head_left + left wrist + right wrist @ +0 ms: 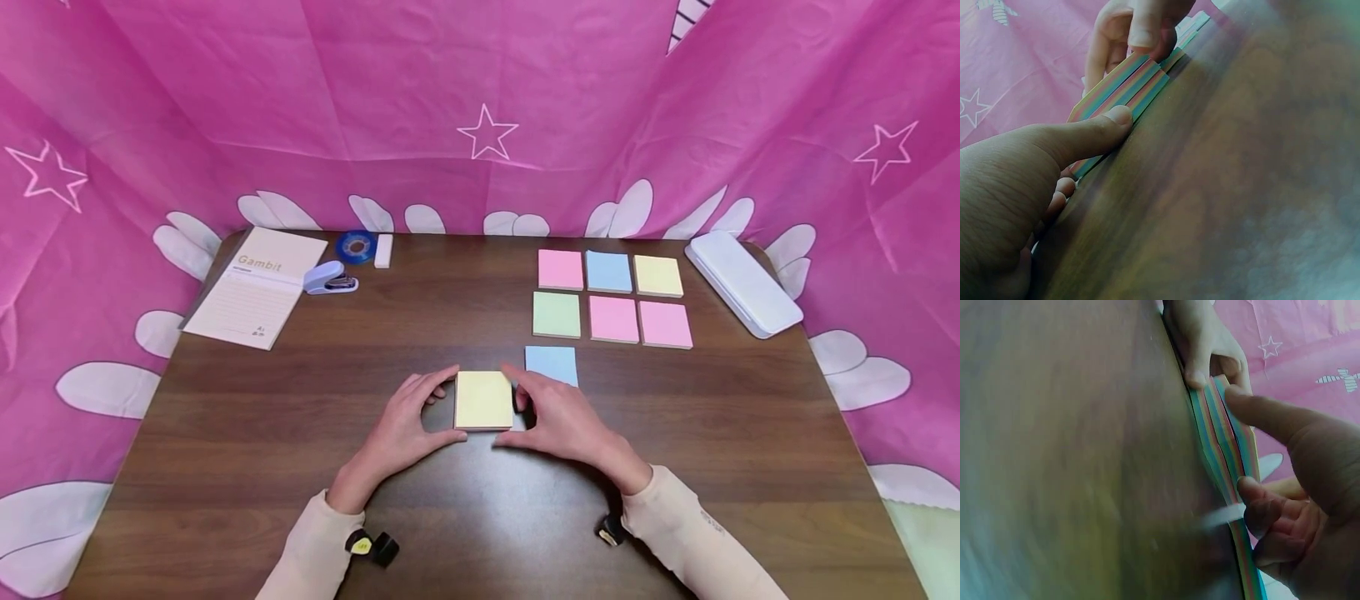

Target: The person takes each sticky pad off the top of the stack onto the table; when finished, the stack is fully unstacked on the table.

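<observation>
A stack of sticky note pads (483, 400) with a yellow one on top lies in front of the person at the table's middle. Rainbow-striped edges of its pads (1124, 89) show in both wrist views, slightly out of line with each other. My left hand (408, 423) holds the stack's left side, thumb along the front edge and fingers round the back corner. On the opposite side my right hand (562, 417) spans the stack, forefinger at the back corner and thumb at the front. A blue sticky note pad (551, 364) lies just behind the right hand, partly covered by it.
Several pink, blue, yellow and green sticky note pads (557, 314) lie in two rows behind. A white case (744, 283) sits at the back right. A notebook (258, 287), a stapler (330, 279), blue tape (356, 247) and a white block (383, 251) are at the back left.
</observation>
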`<act>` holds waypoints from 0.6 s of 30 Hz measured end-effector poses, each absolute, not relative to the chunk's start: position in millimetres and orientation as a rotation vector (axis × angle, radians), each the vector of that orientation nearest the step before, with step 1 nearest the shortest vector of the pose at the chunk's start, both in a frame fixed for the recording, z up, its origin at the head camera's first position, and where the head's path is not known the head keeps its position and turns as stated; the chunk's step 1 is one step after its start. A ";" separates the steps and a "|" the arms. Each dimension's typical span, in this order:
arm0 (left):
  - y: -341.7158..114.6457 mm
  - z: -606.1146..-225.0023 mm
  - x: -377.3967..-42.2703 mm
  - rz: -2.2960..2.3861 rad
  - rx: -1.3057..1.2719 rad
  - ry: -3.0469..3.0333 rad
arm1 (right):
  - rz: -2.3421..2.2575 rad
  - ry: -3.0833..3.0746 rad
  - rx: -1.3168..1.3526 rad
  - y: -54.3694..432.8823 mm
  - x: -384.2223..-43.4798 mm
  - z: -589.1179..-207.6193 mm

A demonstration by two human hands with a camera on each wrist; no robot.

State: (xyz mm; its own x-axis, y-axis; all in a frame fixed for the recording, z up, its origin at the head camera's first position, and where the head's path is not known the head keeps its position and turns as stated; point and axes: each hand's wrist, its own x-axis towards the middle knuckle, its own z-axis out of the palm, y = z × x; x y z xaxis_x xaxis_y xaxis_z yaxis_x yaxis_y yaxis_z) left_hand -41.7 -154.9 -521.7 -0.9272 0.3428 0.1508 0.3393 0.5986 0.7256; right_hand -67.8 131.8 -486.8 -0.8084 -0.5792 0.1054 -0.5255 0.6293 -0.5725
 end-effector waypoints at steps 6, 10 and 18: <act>-154.2 -521.3 -41.3 1.259 0.571 2.801 | -0.889 2.786 -0.894 126.1 -66.7 -491.1; -154.4 -521.0 -40.7 1.255 0.567 2.802 | -0.897 2.798 -0.868 124.5 -66.4 -492.0; -155.2 -520.8 -40.6 1.263 0.581 2.799 | -0.966 2.769 -0.832 125.0 -66.7 -491.7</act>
